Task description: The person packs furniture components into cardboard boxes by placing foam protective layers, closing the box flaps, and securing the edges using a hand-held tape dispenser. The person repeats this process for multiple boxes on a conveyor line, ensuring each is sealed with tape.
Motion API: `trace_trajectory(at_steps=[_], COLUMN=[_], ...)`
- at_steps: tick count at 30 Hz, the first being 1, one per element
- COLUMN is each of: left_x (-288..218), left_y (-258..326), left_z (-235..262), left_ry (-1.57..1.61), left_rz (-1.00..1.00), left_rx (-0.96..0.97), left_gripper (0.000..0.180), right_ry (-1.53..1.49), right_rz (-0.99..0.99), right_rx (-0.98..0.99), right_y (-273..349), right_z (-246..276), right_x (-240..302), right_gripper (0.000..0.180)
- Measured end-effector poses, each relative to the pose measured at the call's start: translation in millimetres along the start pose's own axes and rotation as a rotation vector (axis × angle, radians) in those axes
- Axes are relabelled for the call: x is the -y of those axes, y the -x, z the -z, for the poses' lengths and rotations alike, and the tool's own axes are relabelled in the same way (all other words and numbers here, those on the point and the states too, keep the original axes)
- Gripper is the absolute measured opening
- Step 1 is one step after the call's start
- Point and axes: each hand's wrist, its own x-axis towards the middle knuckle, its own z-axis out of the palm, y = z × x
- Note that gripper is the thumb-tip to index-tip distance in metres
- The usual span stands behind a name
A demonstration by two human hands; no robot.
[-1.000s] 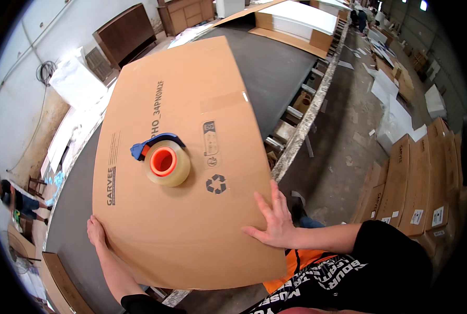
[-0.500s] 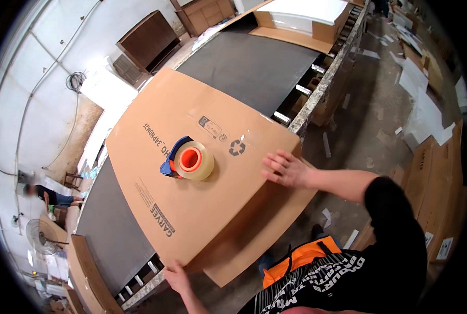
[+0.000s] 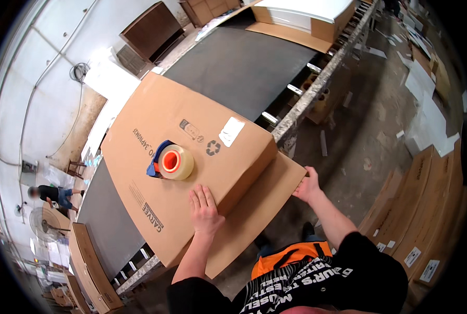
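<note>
A large brown cardboard box [image 3: 139, 125] lies across the conveyor, with a long flap [image 3: 259, 209] sticking out from its near side. My left hand [image 3: 206, 212] rests flat on the box top near its front edge, fingers stretched out. With my right hand [image 3: 308, 186] I pinch the flap's right corner. On the box top, just beyond my left hand, sits a tape dispenser [image 3: 153, 166] with a blue body and a roll of clear tape [image 3: 183, 166] on an orange core. A bright white patch [image 3: 231, 131] shows near the box's right end; whether label or glare, I cannot tell.
The dark conveyor belt [image 3: 238, 68] has a metal side rail [image 3: 322, 78] with rollers. Farther along it stands an open carton [image 3: 325, 30] with white panels. Flat cartons [image 3: 422, 225] lean at the right. A person [image 3: 53, 194] stands far left near a fan [image 3: 45, 224].
My left hand has gone from the box's near left corner onto its top. My right hand has left the top edge and taken the flap's corner. The white patch has appeared.
</note>
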Motion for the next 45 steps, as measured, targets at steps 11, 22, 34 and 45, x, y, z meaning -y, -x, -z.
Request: trace_trajectory(at_steps=[11, 22, 34, 45], left_x=[0, 14, 9, 12], left_y=[-32, -24, -28, -21], left_z=[8, -10, -7, -8], left_ry=[0.079, 0.284, 0.173, 0.139], left_rz=[-0.142, -0.126, -0.120, -0.094], left_rx=[0.122, 0.034, 0.026, 0.035], left_gripper=[0.095, 0.078, 0.088, 0.088], right_ry=[0.824, 2.378, 2.048, 2.688], right_rz=[0.872, 0.744, 0.635, 0.168], right_rx=[-0.076, 0.357, 0.230, 0.531], right_y=[-15, -10, 57, 105], right_z=[-144, -384, -328, -166], right_x=[4, -59, 56, 6], right_gripper=[0.049, 0.034, 0.051, 0.046])
